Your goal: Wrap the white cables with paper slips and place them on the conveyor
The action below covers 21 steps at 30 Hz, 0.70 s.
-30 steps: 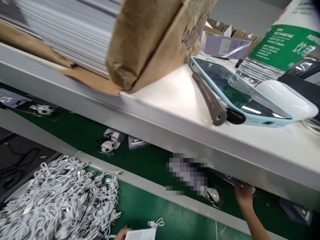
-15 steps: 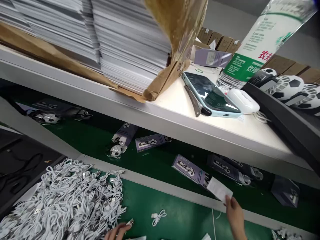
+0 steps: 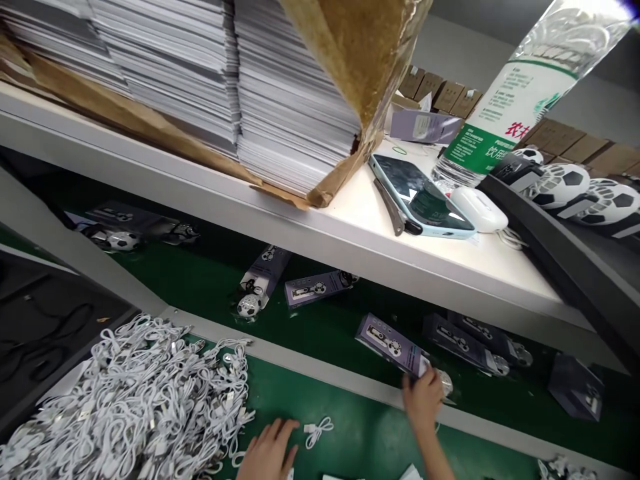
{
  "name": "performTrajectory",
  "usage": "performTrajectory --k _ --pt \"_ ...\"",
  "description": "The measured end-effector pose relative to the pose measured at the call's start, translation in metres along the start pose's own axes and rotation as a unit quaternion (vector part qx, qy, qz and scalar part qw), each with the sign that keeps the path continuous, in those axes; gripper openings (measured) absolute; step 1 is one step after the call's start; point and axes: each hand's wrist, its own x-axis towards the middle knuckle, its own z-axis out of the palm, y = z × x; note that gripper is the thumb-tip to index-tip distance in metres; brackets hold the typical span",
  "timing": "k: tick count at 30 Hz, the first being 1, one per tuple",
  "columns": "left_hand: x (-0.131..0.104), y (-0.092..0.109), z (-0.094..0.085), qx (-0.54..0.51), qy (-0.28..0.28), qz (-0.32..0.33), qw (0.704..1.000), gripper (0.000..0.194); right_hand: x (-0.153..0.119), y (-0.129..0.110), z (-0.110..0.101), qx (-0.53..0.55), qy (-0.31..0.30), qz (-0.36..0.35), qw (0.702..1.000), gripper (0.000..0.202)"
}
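My right hand (image 3: 424, 399) is at the near end of a purple box (image 3: 387, 343) printed with a football-shaped gadget. Its fingers are closed on a white paper slip (image 3: 424, 365), mostly hidden behind them. A clear-wrapped football piece (image 3: 445, 383) shows just right of that hand. My left hand (image 3: 269, 451) is over the green bench with its fingers apart, seemingly holding nothing. Beside its fingertips lies a single coiled white USB cable (image 3: 318, 432). A large heap of white cables (image 3: 130, 407) spreads to its left.
Above runs a white shelf (image 3: 210, 193) bearing stacked paper (image 3: 295, 113), a phone (image 3: 425, 197), an earbud case (image 3: 479, 208) and a tilted water bottle (image 3: 505, 107). More purple boxes (image 3: 320, 287) lie beneath it. A raised ledge (image 3: 320, 377) crosses the green bench (image 3: 365, 433).
My right hand has moved left and up to the purple box with the white slip. My left hand has come further into view, its fingers now spread and off the cable plug.
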Motion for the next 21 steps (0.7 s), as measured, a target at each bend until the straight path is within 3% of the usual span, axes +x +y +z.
performTrajectory --k 2,4,6,8,10,13,18,21 --pt "0.015 0.021 0.001 0.038 -0.036 -0.001 0.999 0.045 -0.051 -0.009 0.014 0.029 -0.055 -0.073 0.995 0.048" --pt "0.024 0.028 0.001 0.065 -0.036 -0.006 0.997 0.047 -0.103 -0.018 0.032 0.070 -0.199 -0.178 0.961 0.044" --pt "0.025 0.020 -0.002 0.088 -0.017 -0.032 0.995 0.048 -0.143 -0.029 0.047 0.080 -0.290 -0.212 0.930 0.052" --pt "0.021 0.002 -0.006 0.114 -0.018 -0.078 0.990 0.049 -0.166 -0.041 0.053 0.068 -0.320 -0.225 0.918 0.065" --pt "0.013 -0.019 -0.008 0.128 -0.036 -0.116 0.984 0.053 -0.172 -0.051 0.052 0.051 -0.331 -0.253 0.908 0.067" --pt "0.003 -0.041 -0.006 0.113 -0.040 -0.122 0.985 0.056 -0.164 -0.064 0.044 0.039 -0.351 -0.285 0.891 0.049" --pt "-0.003 -0.047 0.001 0.064 -0.028 -0.108 0.992 0.036 -0.148 -0.066 0.035 0.066 -0.363 -0.305 0.878 0.028" --pt "-0.003 -0.052 0.005 0.029 -0.028 -0.096 0.995 0.028 -0.121 -0.060 0.029 0.140 -0.325 -0.278 0.893 0.029"
